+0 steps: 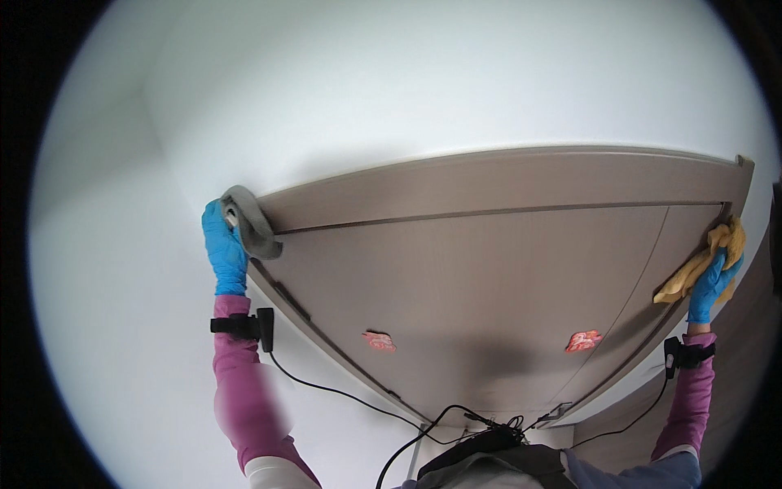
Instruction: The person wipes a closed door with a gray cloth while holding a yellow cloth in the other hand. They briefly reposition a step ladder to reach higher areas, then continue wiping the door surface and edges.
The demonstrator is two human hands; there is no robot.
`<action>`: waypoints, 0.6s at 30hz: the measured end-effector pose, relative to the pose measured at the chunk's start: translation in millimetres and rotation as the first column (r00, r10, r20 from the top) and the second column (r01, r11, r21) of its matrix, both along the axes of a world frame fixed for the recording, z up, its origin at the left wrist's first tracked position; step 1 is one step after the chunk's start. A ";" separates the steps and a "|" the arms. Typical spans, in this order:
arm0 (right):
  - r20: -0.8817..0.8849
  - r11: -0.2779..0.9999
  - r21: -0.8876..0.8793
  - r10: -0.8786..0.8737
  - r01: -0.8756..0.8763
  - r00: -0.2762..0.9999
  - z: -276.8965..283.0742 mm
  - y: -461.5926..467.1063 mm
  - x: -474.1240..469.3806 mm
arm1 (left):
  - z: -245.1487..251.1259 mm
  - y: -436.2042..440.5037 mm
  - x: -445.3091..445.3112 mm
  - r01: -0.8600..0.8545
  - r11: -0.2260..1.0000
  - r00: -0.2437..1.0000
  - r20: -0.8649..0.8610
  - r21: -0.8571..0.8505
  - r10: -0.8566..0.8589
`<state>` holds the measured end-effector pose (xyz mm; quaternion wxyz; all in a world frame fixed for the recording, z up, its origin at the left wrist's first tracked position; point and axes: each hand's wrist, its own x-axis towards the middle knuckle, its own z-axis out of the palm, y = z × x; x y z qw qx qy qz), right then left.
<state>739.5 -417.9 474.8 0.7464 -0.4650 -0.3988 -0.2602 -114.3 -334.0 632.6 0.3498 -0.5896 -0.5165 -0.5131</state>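
My left hand (223, 247), in a blue glove, grips a grey cloth (250, 223) against the upper left corner of the brown door frame (489, 180). On the opposite side my right hand (715, 282), gloved in blue too, holds a yellow-brown cloth (693, 275) at the upper part of the frame's right side. Both arms are raised and spread wide. Between them is a closed wood-grain door (476, 275), which bears two red paper stickers, a left one (380, 340) and a right one (584, 341).
White wall (427, 79) surrounds the frame, with a wall corner at the far left. A door handle (557, 411) juts out low on the right. Black cables (354, 400) run from devices strapped to both forearms towards my body. Brown panelling (733, 360) stands at right.
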 end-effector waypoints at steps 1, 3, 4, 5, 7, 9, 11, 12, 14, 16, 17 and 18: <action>0.030 0.999 0.005 -0.044 0.044 0.999 1.0 -0.5 -1.0 | 1.1 -2.0 13.7 -0.002 1.000 0.998 -0.069 0.010 0.002; 0.010 1.000 0.003 0.020 -0.020 1.000 3.1 -1.3 -1.8 | 6.5 -7.0 45.7 0.052 0.998 0.982 -0.184 0.031 -0.045; 0.005 0.999 0.004 0.039 -0.039 0.999 4.2 -1.3 -1.8 | 10.6 -9.9 62.3 0.107 0.993 0.969 -0.230 0.039 -0.095; 0.002 1.000 0.006 0.025 -0.025 1.000 4.9 -1.2 -1.4 | 14.9 -12.4 79.7 0.182 0.982 0.949 -0.269 0.041 -0.164; -0.028 1.000 0.010 -0.006 0.006 1.000 6.2 -0.3 -0.8 | 22.0 -17.5 112.0 0.242 0.968 0.911 -0.358 0.062 -0.205; -0.016 1.000 0.018 0.006 -0.006 1.000 7.3 0.5 -1.1 | 27.3 -25.0 137.3 0.314 0.949 0.859 -0.416 -0.035 -0.299; -0.074 0.998 0.019 0.067 -0.066 0.995 8.8 0.5 -2.4 | 30.3 -24.8 155.6 0.318 0.944 0.849 -0.419 -0.083 -0.322; -0.058 0.998 0.019 0.057 -0.056 0.997 9.9 -0.6 -3.8 | 32.1 -25.7 160.1 0.305 0.948 0.854 -0.414 -0.094 -0.316; -0.055 0.998 -0.057 -0.034 0.031 0.998 14.5 -4.9 -6.6 | 35.1 -24.9 163.2 0.324 0.942 0.838 -0.436 -0.088 -0.328; -0.023 0.998 -0.062 -0.033 0.032 0.999 22.4 -12.0 -12.1 | 38.0 -25.7 161.2 0.365 0.928 0.832 -0.420 -0.076 -0.362; -0.059 0.999 -0.044 0.009 -0.012 0.998 26.3 -17.7 -16.8 | 38.3 -27.3 161.2 0.384 0.920 0.824 -0.422 -0.073 -0.378; -0.078 0.997 -0.043 0.053 -0.057 0.996 30.5 -24.9 -23.8 | 37.6 -27.8 163.8 0.419 0.906 0.822 -0.396 -0.065 -0.409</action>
